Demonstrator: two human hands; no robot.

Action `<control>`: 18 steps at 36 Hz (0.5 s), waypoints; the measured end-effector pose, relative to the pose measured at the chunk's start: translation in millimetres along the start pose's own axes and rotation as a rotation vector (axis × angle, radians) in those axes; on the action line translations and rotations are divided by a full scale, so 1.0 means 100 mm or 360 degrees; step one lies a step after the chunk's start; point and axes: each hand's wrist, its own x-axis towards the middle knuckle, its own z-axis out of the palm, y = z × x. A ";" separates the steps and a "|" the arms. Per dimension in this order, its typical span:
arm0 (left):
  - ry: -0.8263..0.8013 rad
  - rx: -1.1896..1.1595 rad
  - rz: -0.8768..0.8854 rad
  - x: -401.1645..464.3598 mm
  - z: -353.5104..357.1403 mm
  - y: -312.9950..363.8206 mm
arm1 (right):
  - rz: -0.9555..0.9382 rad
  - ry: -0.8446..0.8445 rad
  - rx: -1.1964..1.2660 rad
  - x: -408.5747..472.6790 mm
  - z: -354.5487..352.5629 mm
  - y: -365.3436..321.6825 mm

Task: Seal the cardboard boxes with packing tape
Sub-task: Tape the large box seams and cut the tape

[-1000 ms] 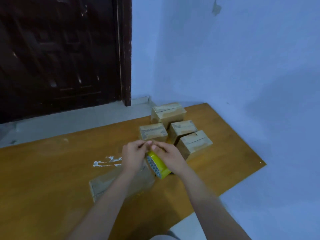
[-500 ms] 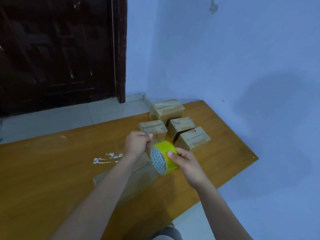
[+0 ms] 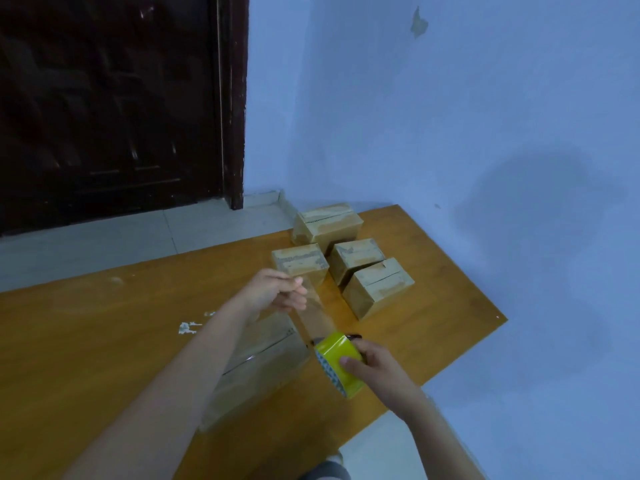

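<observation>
Tape stretches between our two hands: our right hand (image 3: 375,367) grips the yellow tape roll (image 3: 337,363) with its fingers curled round it, and our left hand (image 3: 277,292) pinches the free end of the clear strip (image 3: 313,311). Below them a large cardboard box (image 3: 256,368) lies on the wooden tabletop (image 3: 86,341). Four small boxes (image 3: 346,258) are clustered near the far corner.
</observation>
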 end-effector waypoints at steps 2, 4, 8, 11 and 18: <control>-0.0050 0.0021 -0.0034 0.01 -0.02 -0.01 | 0.0021 0.0027 -0.0038 -0.02 0.02 0.05; -0.0042 0.0034 -0.0026 0.03 -0.02 -0.04 | 0.0034 0.0078 -0.0055 -0.02 0.03 0.07; 0.0074 0.0193 0.0135 0.06 0.04 -0.11 | 0.0047 0.0159 -0.0036 0.03 0.03 0.06; 0.0216 0.0431 0.0338 0.11 0.08 -0.20 | 0.0054 0.0166 -0.0052 0.05 0.05 0.03; 0.0254 0.0544 0.0369 0.22 0.04 -0.34 | 0.0141 0.0264 -0.0361 0.13 0.06 0.04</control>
